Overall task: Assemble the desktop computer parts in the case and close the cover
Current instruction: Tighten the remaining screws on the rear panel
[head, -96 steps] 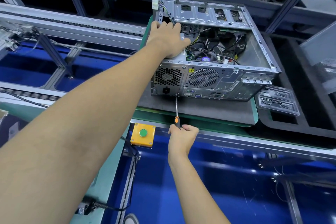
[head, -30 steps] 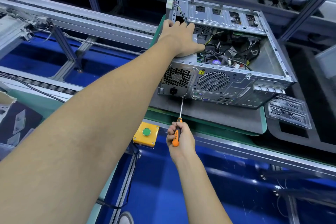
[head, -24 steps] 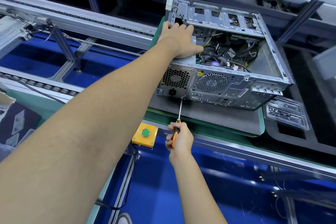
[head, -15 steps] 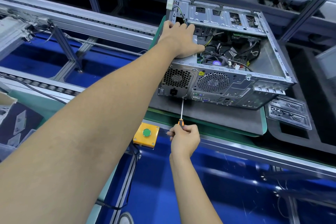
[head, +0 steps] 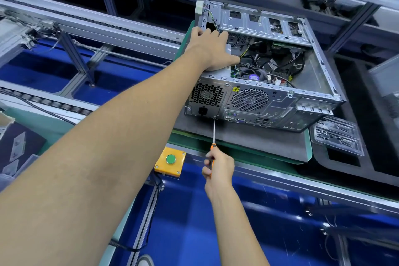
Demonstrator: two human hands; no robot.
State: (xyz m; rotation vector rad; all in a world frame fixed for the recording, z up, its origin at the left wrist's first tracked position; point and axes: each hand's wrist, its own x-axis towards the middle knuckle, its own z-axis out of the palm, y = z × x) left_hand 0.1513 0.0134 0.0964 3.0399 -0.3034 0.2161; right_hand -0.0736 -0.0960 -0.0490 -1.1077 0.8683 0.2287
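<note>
Left hand [head: 212, 52] flat on open computer case [head: 269, 84]; right hand [head: 219, 169] gripping orange screwdriver [head: 213, 140]; no legible writing.

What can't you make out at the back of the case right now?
- Head view: the screw at the screwdriver tip is too small to tell if it is seated.
- What lies under the left hand on the case: covered by the hand.
- Screwdriver handle: mostly hidden in the right hand.
- Rear port labels: too small.
</note>
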